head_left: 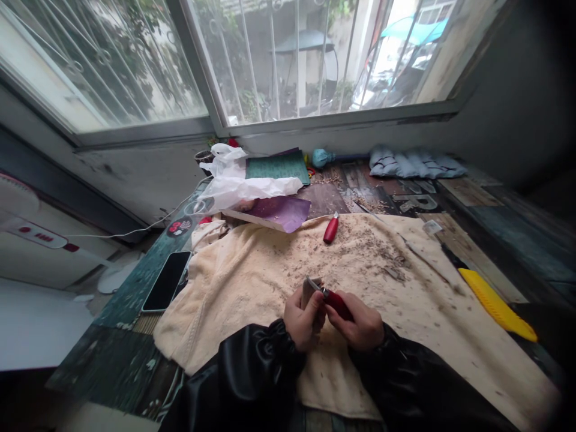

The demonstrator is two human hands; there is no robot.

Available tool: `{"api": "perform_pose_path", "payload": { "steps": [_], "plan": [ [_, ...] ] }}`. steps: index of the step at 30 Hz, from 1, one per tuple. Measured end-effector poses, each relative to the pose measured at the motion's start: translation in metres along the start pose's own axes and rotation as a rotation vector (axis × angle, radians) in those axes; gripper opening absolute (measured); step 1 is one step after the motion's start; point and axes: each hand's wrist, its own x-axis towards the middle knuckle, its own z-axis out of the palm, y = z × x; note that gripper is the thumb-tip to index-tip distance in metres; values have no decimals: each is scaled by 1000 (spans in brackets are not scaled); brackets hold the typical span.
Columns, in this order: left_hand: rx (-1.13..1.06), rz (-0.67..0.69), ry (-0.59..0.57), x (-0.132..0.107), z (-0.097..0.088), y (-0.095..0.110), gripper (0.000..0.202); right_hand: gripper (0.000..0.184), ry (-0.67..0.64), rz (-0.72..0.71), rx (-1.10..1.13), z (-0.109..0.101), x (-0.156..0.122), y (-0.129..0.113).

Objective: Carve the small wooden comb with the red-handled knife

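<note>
Both hands meet over a cream towel (234, 288) near the front of the table. My left hand (300, 318) is closed around a small piece of wood (308, 289), its upper end showing above the fingers. My right hand (360, 321) grips a carving knife (337, 304) by its red handle, the metal end pointing left against the wood piece. The blade is mostly hidden by the left thumb. Farther back on the towel lies a second red-handled carving knife (332, 229), tip away from me. Brown wood shavings (391, 264) are scattered around it.
A black-screened phone (166, 282) lies at the left table edge. White plastic bags (256, 187), a purple sheet (288, 213) and a green board (279, 167) are at the back. A yellow-handled tool (497, 305) lies at right; a thin rod (423, 257) crosses the towel.
</note>
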Motion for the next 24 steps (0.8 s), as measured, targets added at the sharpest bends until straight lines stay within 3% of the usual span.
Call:
{"api": "perform_pose_path", "payload": {
  "steps": [3, 8, 12, 17, 24],
  "plan": [
    [-52, -20, -139, 4, -4, 1, 42, 26, 29, 145, 102, 1, -1, 4],
    [-219, -207, -387, 9, -12, 2, 36, 36, -6, 620, 470, -2, 1, 9],
    [-279, -240, -547, 10, -12, -3, 29, 45, -68, 713, 708, 1, 4, 1],
    [-376, -348, -578, 12, -16, -5, 39, 42, 1, 906, 917, -1, 12, 5],
    [-566, -491, -604, 16, -25, 11, 69, 41, 127, 1032, 1020, -19, 24, 31]
  ]
}}
